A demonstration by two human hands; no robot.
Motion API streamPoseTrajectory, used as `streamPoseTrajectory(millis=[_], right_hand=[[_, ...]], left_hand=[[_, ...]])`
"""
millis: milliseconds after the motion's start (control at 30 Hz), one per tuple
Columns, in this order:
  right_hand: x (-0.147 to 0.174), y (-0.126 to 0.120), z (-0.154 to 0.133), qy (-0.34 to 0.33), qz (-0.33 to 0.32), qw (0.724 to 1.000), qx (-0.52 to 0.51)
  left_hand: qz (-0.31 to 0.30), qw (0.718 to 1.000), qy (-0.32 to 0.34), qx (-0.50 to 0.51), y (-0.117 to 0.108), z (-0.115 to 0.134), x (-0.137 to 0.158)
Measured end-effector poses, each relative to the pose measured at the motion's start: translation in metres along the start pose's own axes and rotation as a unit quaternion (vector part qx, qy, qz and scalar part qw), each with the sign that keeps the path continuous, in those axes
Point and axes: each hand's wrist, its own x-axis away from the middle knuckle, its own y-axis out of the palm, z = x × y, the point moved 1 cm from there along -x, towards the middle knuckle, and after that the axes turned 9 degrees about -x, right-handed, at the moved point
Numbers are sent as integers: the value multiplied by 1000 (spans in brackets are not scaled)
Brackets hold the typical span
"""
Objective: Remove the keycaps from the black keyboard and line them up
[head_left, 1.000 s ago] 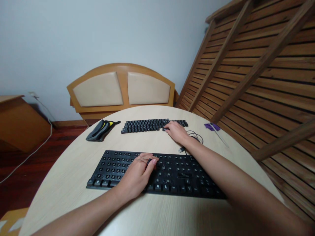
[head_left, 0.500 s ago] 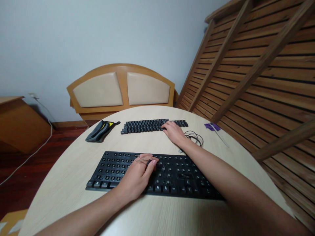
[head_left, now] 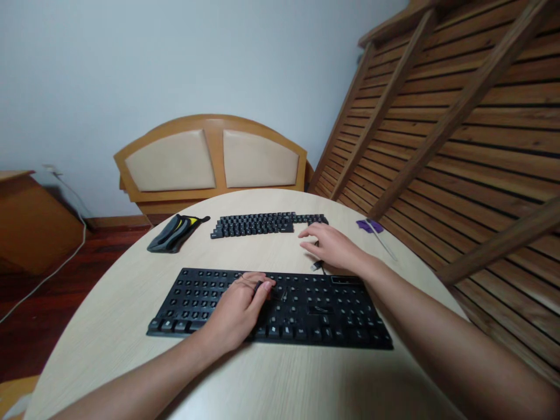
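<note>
A black keyboard [head_left: 321, 311] lies across the near part of the table, with most keycaps off and its switches bare; a bottom row of keys is still on. Over its middle, my left hand [head_left: 238, 306] is closed on a wire keycap puller [head_left: 257, 286], a small dark piece with thin wire at the fingers. My right hand [head_left: 331, 246] hovers just behind the keyboard, thumb and fingers apart, and I see nothing between them. Beyond it, loose black keycaps [head_left: 251, 225] stand in rows in keyboard order. The keyboard's USB plug [head_left: 317, 265] lies beneath my right hand.
A grey and black pouch with yellow lining [head_left: 175, 233] lies at the left of the round table [head_left: 114, 303]. To the right are a purple cloth [head_left: 368, 226] and a thin pale stick [head_left: 385, 242]. A wooden slatted frame [head_left: 437, 175] leans at the right.
My right hand has drawn back from the keycap rows toward me and to the right, its fingers now apart. The left hand stays on the keyboard. The view has shifted slightly.
</note>
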Motion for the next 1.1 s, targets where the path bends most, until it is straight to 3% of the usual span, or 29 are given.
streamPoseTrajectory(millis=[267,533,800,1100], right_hand=[[70,-7,-1,22,-91,986,-135],[89,-9,-9,21,-192,970,-151],[100,-1,-32,29,-275,954,-120],[102,6,-53,30,-279,953,-112]], left_hand=[[-26,994,-31,-102,-15,2,-1],[-67,967,-117,-216,-34,1,-6],[-31,991,1,-131,-21,15,5],[-61,993,65,-84,-14,28,12]])
